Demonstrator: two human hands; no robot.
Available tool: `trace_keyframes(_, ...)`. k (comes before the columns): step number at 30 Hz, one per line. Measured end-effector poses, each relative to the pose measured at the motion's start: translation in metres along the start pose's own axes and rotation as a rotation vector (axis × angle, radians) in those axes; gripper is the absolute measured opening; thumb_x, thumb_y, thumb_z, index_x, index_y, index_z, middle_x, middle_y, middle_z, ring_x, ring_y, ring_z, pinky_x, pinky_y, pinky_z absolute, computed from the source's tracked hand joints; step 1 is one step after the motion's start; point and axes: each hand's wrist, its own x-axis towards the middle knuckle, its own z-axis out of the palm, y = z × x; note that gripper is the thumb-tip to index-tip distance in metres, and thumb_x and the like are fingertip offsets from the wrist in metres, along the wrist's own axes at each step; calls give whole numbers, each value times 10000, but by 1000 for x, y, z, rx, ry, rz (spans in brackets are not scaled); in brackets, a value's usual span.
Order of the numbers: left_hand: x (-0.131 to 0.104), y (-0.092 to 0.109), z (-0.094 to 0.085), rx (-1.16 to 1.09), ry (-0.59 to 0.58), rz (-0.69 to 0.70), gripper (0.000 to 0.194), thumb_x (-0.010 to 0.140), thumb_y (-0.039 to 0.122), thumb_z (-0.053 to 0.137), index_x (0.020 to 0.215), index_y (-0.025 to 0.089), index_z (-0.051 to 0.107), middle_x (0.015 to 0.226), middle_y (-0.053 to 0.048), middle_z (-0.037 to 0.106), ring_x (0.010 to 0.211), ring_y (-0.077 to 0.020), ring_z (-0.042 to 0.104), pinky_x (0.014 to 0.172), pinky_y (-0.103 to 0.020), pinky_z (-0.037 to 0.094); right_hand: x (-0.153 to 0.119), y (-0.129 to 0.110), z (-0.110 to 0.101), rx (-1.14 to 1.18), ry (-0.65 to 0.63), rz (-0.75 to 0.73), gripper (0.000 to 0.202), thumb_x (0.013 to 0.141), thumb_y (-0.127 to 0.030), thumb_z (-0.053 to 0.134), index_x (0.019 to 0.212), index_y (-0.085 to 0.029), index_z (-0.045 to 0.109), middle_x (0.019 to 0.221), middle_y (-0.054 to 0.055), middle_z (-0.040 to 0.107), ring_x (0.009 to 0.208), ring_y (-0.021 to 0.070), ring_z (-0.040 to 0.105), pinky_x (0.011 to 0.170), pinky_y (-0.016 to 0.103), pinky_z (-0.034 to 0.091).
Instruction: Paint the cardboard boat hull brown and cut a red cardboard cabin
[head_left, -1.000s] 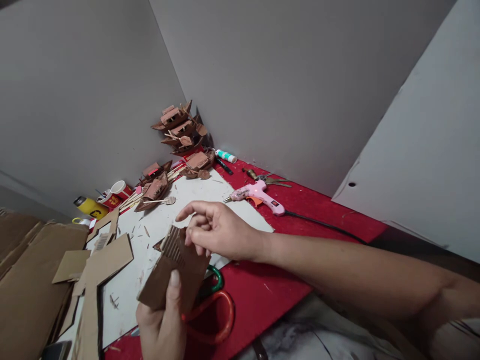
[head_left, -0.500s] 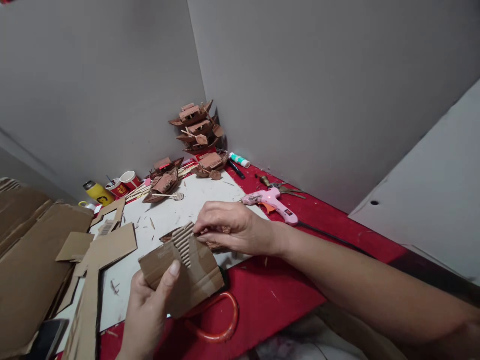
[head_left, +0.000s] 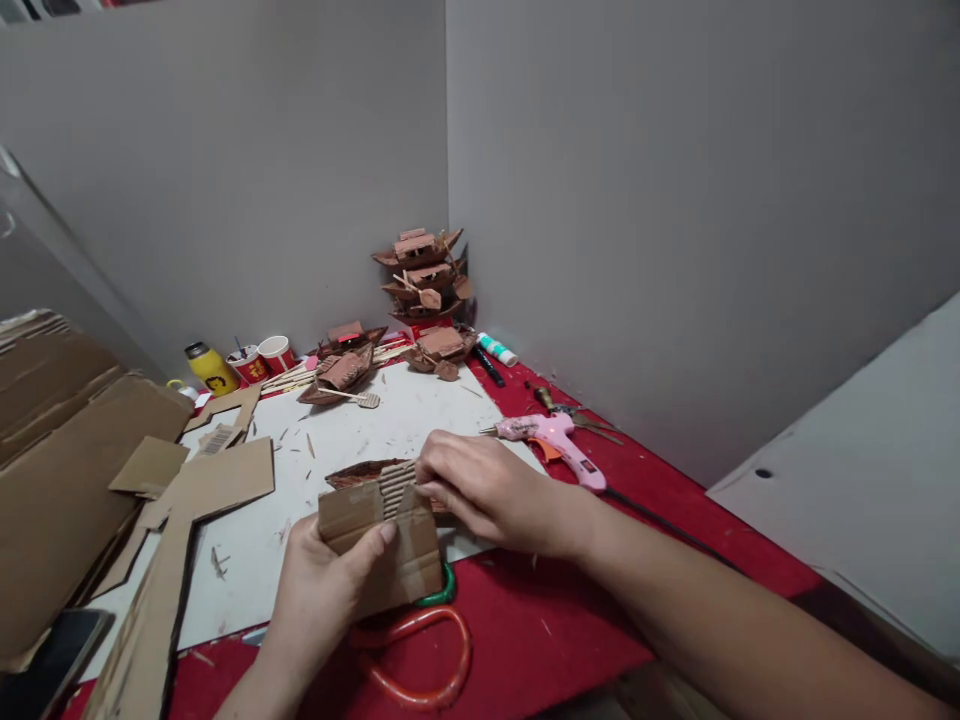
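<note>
A small brown cardboard piece point(head_left: 409, 565), its corrugated ribs bared in a strip along the top, is held low over the table. My left hand point(head_left: 322, 590) grips its left side, thumb on the front face. The fingertips of my right hand point(head_left: 480, 490) pinch at the top right edge of the piece, beside the ribs; what lies between them is too small to tell. Behind the cardboard, a brown boat hull point(head_left: 356, 472) lies partly hidden. Orange scissor handles point(head_left: 457, 655) and a green handle point(head_left: 448, 585) show below the piece.
A pink glue gun point(head_left: 559, 440) lies right of my right hand. Model boats point(head_left: 341, 372) and stacked boats point(head_left: 420, 270) stand at the back. Paper cups point(head_left: 277, 353) and a yellow bottle point(head_left: 210, 368) are back left. Cut cardboard point(head_left: 225, 475) covers the left side.
The view has shifted. The cardboard and both hands are held at a slightly different angle, and more of the green handle shows. My right fingers remain at the ribbed strip.
</note>
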Motion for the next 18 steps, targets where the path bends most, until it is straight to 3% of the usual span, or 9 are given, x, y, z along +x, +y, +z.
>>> trace_keyframes(5, 4, 5, -8, -186, 28, -39, 416, 609, 373, 834, 932, 128, 738, 895, -108, 772, 766, -257, 717, 689, -336, 582, -2, -8, 3, 20, -2, -51, 112, 951, -129, 444, 883, -163, 527, 783, 59, 587, 715, 160, 511, 625, 261, 410)
trace_keyframes(9, 0, 12, -6, -267, -10, -45, 397, 613, 353, 831, 927, 129, 739, 884, -101, 772, 754, -243, 716, 676, -318, 579, -2, -6, 4, 197, 93, 38, 28, 930, -180, 545, 904, -170, 548, 792, 35, 588, 702, 135, 524, 635, 241, 427)
trace_keyframes(13, -2, 13, -5, -278, -40, -49, 386, 619, 353, 828, 928, 137, 744, 873, -91, 773, 763, -235, 713, 688, -308, 573, -2, 1, 7, 240, 73, 87, 315, 860, -237, 674, 1136, -152, 549, 907, 60, 599, 755, 142, 544, 663, 245, 455)
trace_keyframes(16, 0, 12, -7, -254, -50, -54, 399, 613, 364, 834, 933, 142, 746, 893, -93, 773, 766, -224, 712, 694, -292, 567, -1, 5, 10, 229, 67, 38, 88, 903, -169, 587, 986, -167, 613, 859, 52, 589, 752, 137, 553, 656, 235, 454)
trace_keyframes(18, 0, 11, -7, -261, -57, -73, 428, 597, 377, 842, 940, 142, 742, 904, -99, 772, 766, -233, 713, 697, -307, 571, -1, 6, 12, 222, 105, 25, 98, 917, -128, 530, 871, -170, 606, 800, 44, 589, 734, 135, 557, 651, 232, 451)
